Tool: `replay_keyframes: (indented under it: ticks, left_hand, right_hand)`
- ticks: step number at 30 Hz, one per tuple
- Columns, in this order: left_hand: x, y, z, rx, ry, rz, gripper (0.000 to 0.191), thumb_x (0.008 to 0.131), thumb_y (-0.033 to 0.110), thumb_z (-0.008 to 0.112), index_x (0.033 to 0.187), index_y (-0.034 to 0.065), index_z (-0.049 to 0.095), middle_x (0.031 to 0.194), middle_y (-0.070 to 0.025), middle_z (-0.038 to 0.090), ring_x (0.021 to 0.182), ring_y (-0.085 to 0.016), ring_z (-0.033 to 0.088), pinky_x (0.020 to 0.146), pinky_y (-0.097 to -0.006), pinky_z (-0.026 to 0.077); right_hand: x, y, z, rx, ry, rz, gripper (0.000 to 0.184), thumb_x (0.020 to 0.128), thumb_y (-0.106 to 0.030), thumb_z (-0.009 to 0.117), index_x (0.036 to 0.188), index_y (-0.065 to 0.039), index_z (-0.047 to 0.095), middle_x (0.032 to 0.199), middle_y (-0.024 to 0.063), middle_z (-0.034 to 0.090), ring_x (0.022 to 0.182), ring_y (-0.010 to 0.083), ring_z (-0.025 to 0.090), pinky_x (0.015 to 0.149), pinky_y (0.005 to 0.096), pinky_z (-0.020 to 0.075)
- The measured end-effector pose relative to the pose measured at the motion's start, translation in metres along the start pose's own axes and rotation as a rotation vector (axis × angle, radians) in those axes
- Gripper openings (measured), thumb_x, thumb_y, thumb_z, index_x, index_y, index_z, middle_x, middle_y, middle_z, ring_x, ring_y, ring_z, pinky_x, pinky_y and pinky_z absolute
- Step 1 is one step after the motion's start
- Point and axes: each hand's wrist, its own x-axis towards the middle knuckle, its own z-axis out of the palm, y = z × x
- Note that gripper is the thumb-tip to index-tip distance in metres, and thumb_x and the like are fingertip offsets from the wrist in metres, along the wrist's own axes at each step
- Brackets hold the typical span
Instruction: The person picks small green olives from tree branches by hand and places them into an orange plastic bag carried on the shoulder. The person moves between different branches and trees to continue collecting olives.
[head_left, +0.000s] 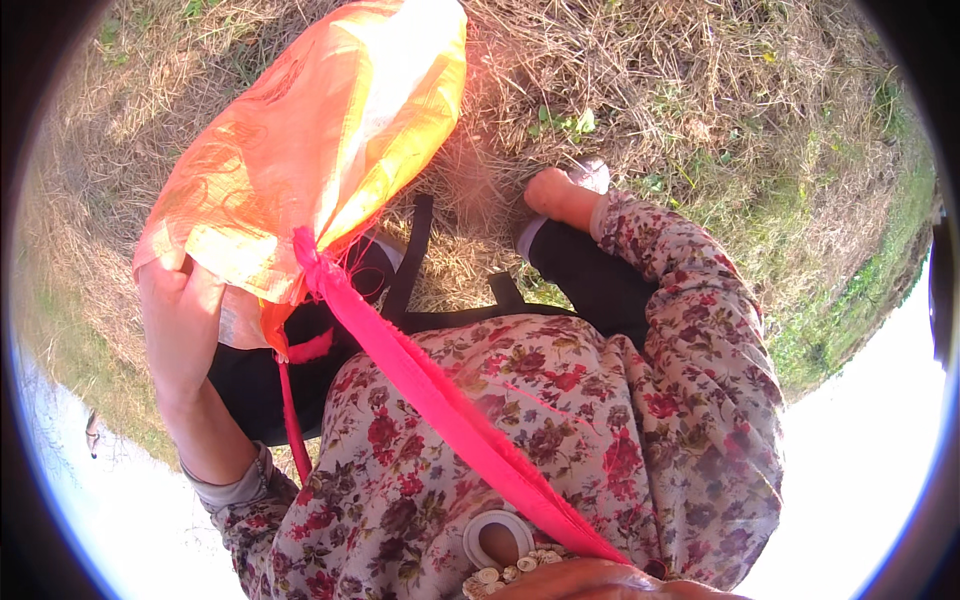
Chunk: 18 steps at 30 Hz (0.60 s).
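An orange woven plastic sack with a yellow and white side hangs in front of me, bulging over the grass. My left hand is at its near lower edge, fingers curled into the material and partly hidden by it. A pink cloth strap is knotted to the sack and runs up across my chest towards my neck. My right hand is low by my right leg, its fingers curled. Beside it is a pale, shiny thing, too overexposed to identify. Whether that hand holds anything cannot be made out.
Dry cut grass and straw cover the ground, with small green weeds among them. Dark trousers and a dark strap show below my floral top. A second, thin pink strap hangs at the left.
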Motion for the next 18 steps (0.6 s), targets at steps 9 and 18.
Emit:
replay_keyframes:
  ticks: [9,18]
  left_hand:
    - [-0.001,0.009,0.004,0.019,-0.099,0.053,0.025,0.083,0.008,0.047,0.103,-0.0041,0.057,0.101,-0.0112,0.060,0.092,-0.020,0.057,0.081,-0.0294,0.043]
    - [-0.012,0.020,0.014,-0.170,-0.212,-0.125,0.024,0.085,0.018,0.056,0.101,-0.0005,0.057,0.082,-0.0088,0.061,0.077,-0.019,0.059,0.071,-0.0319,0.045]
  right_hand:
    - [-0.005,0.014,-0.018,0.096,-0.098,-0.132,0.021,0.079,-0.022,0.055,0.082,-0.007,0.069,0.086,0.0117,0.066,0.081,0.0276,0.064,0.066,0.0394,0.0509]
    - [-0.066,0.038,-0.113,1.363,-0.345,0.011,0.034,0.088,-0.038,0.049,0.073,-0.008,0.053,0.053,-0.0035,0.039,0.042,0.0070,0.031,0.038,0.0231,0.0287]
